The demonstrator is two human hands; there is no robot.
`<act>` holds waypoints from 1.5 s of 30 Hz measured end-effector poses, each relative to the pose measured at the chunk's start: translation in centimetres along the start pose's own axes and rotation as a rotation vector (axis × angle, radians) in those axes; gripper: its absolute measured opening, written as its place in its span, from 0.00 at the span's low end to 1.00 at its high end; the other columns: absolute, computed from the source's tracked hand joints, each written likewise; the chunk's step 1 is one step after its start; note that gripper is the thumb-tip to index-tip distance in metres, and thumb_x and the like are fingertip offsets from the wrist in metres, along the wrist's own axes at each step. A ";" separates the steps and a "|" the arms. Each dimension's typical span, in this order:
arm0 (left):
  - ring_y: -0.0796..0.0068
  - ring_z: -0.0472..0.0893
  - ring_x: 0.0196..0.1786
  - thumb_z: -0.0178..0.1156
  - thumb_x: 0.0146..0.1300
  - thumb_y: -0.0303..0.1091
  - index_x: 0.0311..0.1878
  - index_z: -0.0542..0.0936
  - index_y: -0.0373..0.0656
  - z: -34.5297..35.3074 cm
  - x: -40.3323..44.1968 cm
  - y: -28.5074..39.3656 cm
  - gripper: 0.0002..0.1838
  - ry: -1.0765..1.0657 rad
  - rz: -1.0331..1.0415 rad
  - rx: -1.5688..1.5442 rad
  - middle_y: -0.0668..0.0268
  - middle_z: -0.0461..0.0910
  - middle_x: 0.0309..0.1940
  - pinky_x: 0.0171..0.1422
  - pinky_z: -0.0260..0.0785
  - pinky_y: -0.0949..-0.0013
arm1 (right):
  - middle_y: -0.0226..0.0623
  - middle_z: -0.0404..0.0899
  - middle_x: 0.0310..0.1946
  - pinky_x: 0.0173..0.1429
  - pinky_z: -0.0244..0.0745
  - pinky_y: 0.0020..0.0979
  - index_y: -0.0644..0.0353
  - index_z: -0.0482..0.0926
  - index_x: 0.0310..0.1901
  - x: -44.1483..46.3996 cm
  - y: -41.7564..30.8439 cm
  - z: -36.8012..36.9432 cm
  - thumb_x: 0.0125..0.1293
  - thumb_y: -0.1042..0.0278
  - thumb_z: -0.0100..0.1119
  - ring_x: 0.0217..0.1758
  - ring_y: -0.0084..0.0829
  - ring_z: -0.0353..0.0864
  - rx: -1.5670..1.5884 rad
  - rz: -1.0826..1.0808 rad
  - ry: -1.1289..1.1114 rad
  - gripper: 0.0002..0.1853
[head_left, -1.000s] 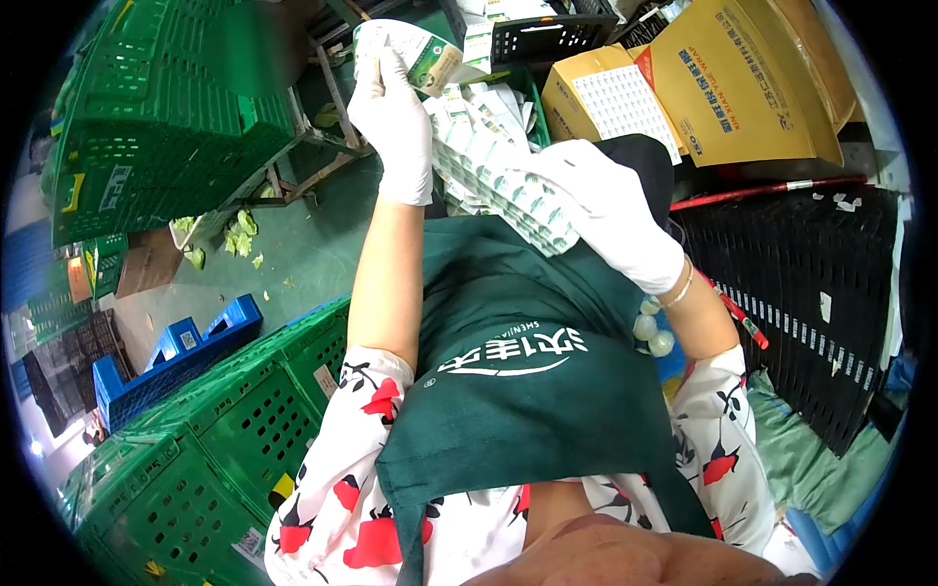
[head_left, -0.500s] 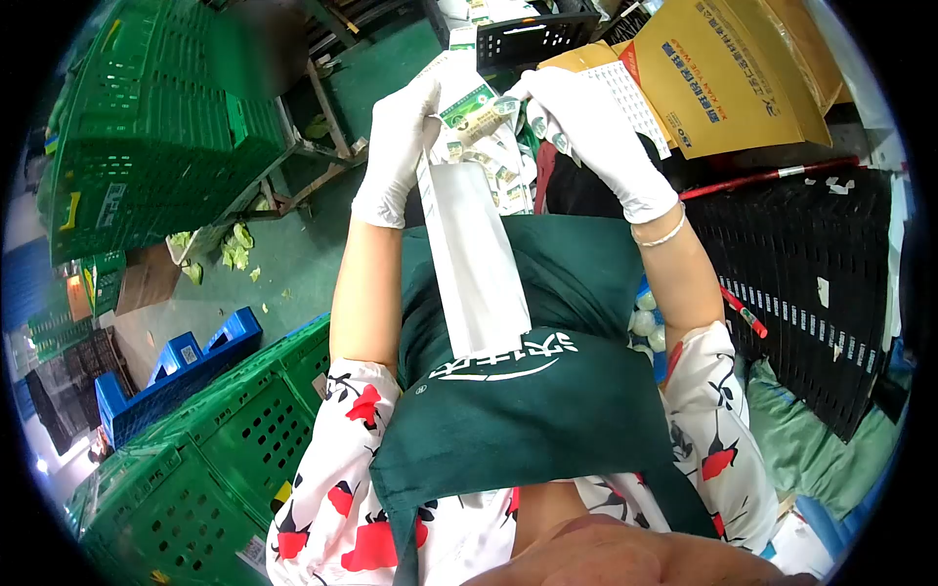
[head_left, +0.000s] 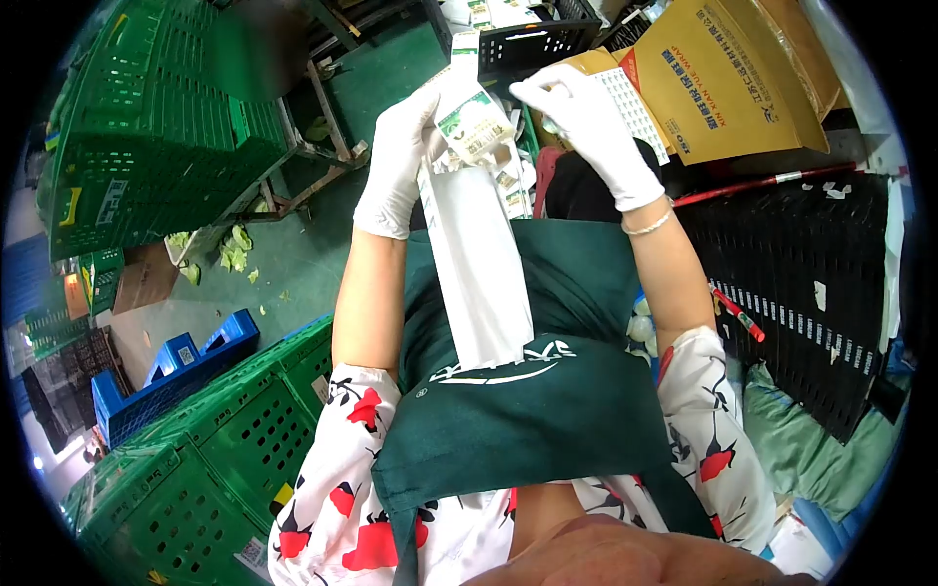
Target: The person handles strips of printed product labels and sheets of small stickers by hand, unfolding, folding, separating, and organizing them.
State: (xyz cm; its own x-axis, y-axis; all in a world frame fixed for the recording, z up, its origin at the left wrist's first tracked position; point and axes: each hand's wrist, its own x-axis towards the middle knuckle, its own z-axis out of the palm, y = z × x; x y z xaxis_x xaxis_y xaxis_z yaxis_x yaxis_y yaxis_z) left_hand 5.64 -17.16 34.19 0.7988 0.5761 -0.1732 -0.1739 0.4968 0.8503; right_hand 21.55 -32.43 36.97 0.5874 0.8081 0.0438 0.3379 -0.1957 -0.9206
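Observation:
My gloved left hand (head_left: 396, 161) is closed on a folded paper strip with green-and-white printed labels (head_left: 473, 125). Its plain white side (head_left: 479, 264) hangs down over my dark green apron (head_left: 528, 420). To the right of the labels is my gloved right hand (head_left: 576, 112), fingers bent and thumb and forefinger close together; whether it pinches something small cannot be made out. Under and behind the strip, more printed labels (head_left: 513, 186) lie in a green crate, partly hidden by my hands.
Green crates (head_left: 166, 146) are stacked at the upper left, with more green crates (head_left: 254, 420) at the lower left. A black crate (head_left: 532, 47) stands ahead. An open cardboard box (head_left: 728, 88) and black crates (head_left: 791, 283) are on the right. A blue pallet (head_left: 176, 376) lies left.
The sheet of small stickers hanging between my hands has turned to show its white back over my apron. My right hand has moved up, then slightly away from the labels.

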 end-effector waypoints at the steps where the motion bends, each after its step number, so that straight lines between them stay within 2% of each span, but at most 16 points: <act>1: 0.73 0.83 0.52 0.53 0.76 0.40 0.54 0.77 0.30 0.2 -0.2 0.3 0.20 -0.016 -0.012 -0.071 0.58 0.81 0.52 0.58 0.76 0.72 | 0.20 0.69 0.20 0.23 0.58 0.16 0.62 0.82 0.47 -1.0 -1.1 -0.7 0.69 0.55 0.63 0.19 0.10 0.64 0.153 0.121 -0.092 0.17; 4: 0.75 0.84 0.48 0.52 0.76 0.43 0.54 0.78 0.31 0.4 -0.1 0.2 0.21 0.032 -0.031 -0.072 0.60 0.83 0.49 0.53 0.77 0.75 | 0.19 0.71 0.21 0.20 0.54 0.15 0.62 0.83 0.48 -3.1 -1.4 0.3 0.70 0.54 0.60 0.18 0.09 0.62 0.298 0.251 -0.244 0.18; 5: 0.76 0.83 0.48 0.53 0.75 0.44 0.54 0.78 0.32 0.1 0.0 0.0 0.21 0.030 -0.086 -0.039 0.60 0.83 0.48 0.53 0.76 0.76 | 0.24 0.80 0.31 0.30 0.68 0.19 0.59 0.85 0.49 -3.6 -1.7 0.3 0.67 0.50 0.63 0.28 0.12 0.71 0.276 0.331 -0.314 0.20; 6: 0.77 0.83 0.48 0.54 0.75 0.45 0.54 0.78 0.32 -0.7 0.2 -0.3 0.22 0.025 -0.141 -0.005 0.60 0.83 0.48 0.52 0.76 0.77 | 0.24 0.80 0.30 0.31 0.68 0.20 0.61 0.86 0.48 -3.9 -1.2 0.8 0.68 0.53 0.64 0.29 0.12 0.71 0.237 0.279 -0.329 0.18; 9: 0.78 0.83 0.46 0.58 0.73 0.44 0.56 0.80 0.36 -4.2 2.4 -0.6 0.20 -0.476 -0.353 -0.327 0.62 0.84 0.46 0.51 0.76 0.76 | 0.25 0.79 0.27 0.32 0.65 0.20 0.62 0.87 0.43 -4.4 -0.1 1.8 0.68 0.59 0.64 0.28 0.12 0.69 0.281 0.190 -0.259 0.14; 11: 0.78 0.83 0.44 0.61 0.70 0.42 0.56 0.82 0.37 -5.0 2.5 -1.6 0.20 -0.489 -0.300 -0.310 0.64 0.85 0.44 0.50 0.76 0.74 | 0.23 0.77 0.26 0.31 0.61 0.17 0.63 0.87 0.42 -4.7 -0.9 1.5 0.69 0.63 0.64 0.25 0.10 0.65 0.130 0.167 -0.231 0.11; 13: 0.79 0.83 0.42 0.64 0.68 0.40 0.55 0.82 0.36 0.8 -0.7 -0.8 0.19 -0.024 -0.048 0.076 0.64 0.85 0.43 0.49 0.76 0.74 | 0.23 0.77 0.25 0.30 0.60 0.18 0.63 0.87 0.43 -5.1 -0.6 2.0 0.69 0.62 0.64 0.25 0.10 0.65 0.112 0.050 -0.194 0.12; 17: 0.79 0.83 0.43 0.67 0.65 0.34 0.53 0.83 0.33 2.2 -0.8 -1.3 0.17 -0.030 -0.016 0.145 0.64 0.86 0.44 0.49 0.75 0.74 | 0.24 0.75 0.23 0.28 0.58 0.18 0.64 0.86 0.45 -5.3 -0.9 1.6 0.71 0.62 0.61 0.24 0.10 0.63 0.154 0.105 -0.222 0.13; 23: 0.84 0.82 0.36 0.66 0.65 0.31 0.43 0.87 0.33 3.3 -2.3 -0.2 0.10 -0.110 0.059 0.382 0.67 0.87 0.35 0.43 0.74 0.77 | 0.19 0.67 0.20 0.22 0.49 0.16 0.68 0.82 0.41 -5.9 -1.4 0.7 0.74 0.63 0.54 0.19 0.08 0.57 0.698 0.384 -0.245 0.14; 27: 0.79 0.83 0.45 0.66 0.65 0.26 0.55 0.82 0.32 2.4 -2.6 0.2 0.16 -0.213 -0.007 0.498 0.61 0.86 0.45 0.51 0.75 0.75 | 0.20 0.69 0.22 0.22 0.52 0.15 0.69 0.78 0.48 -5.7 0.6 0.3 0.77 0.66 0.50 0.19 0.09 0.59 1.099 0.501 -0.422 0.13; 31: 0.79 0.84 0.44 0.67 0.64 0.24 0.55 0.82 0.31 2.0 -2.5 0.0 0.16 -0.226 -0.006 0.590 0.61 0.86 0.45 0.52 0.76 0.74 | 0.14 0.54 0.17 0.19 0.49 0.16 0.65 0.74 0.46 -6.1 -0.5 0.6 0.81 0.64 0.43 0.17 0.10 0.53 1.286 0.650 -0.235 0.13; 36: 0.77 0.85 0.43 0.67 0.63 0.24 0.57 0.80 0.31 3.7 -3.1 1.1 0.19 -0.272 -0.007 0.597 0.61 0.86 0.44 0.52 0.77 0.74 | 0.15 0.55 0.17 0.20 0.53 0.18 0.65 0.73 0.46 -7.0 0.0 -0.4 0.81 0.66 0.39 0.16 0.12 0.54 1.455 0.650 -0.297 0.13; 38: 0.77 0.85 0.44 0.68 0.62 0.24 0.58 0.79 0.31 3.5 -3.2 1.5 0.20 -0.272 0.029 0.654 0.61 0.87 0.44 0.51 0.77 0.74 | 0.17 0.58 0.16 0.22 0.55 0.19 0.66 0.73 0.46 -6.9 2.1 -1.8 0.80 0.68 0.38 0.16 0.15 0.57 1.701 0.615 -0.122 0.12; 39: 0.78 0.85 0.44 0.68 0.62 0.23 0.58 0.79 0.31 3.2 -3.3 1.8 0.21 -0.273 0.047 0.682 0.61 0.87 0.44 0.51 0.77 0.74 | 0.19 0.62 0.15 0.22 0.56 0.20 0.68 0.74 0.48 -6.7 2.3 -3.9 0.78 0.71 0.39 0.17 0.17 0.60 2.041 0.399 -0.267 0.12; 41: 0.80 0.86 0.41 0.69 0.60 0.26 0.56 0.80 0.32 1.8 -3.6 2.1 0.20 -0.192 -0.019 0.573 0.60 0.88 0.39 0.46 0.76 0.77 | 0.21 0.64 0.14 0.21 0.57 0.21 0.70 0.76 0.46 -6.4 3.3 -8.9 0.79 0.71 0.37 0.17 0.17 0.62 1.974 0.121 -0.191 0.15; 45: 0.80 0.85 0.42 0.68 0.61 0.27 0.58 0.77 0.31 1.4 -3.3 1.1 0.22 -0.208 -0.029 0.436 0.61 0.88 0.40 0.45 0.75 0.78 | 0.21 0.60 0.16 0.20 0.56 0.17 0.72 0.73 0.51 -7.2 3.6 -9.7 0.81 0.69 0.38 0.16 0.14 0.57 1.646 0.311 -0.293 0.15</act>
State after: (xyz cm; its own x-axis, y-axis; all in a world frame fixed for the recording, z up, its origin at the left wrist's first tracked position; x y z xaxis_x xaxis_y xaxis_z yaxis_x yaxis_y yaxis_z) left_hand 3.63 -19.45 36.44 0.9058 0.4018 -0.1345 0.0721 0.1666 0.9834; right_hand 25.69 -44.34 37.14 0.2709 0.9577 -0.0968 -0.9290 0.2338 -0.2867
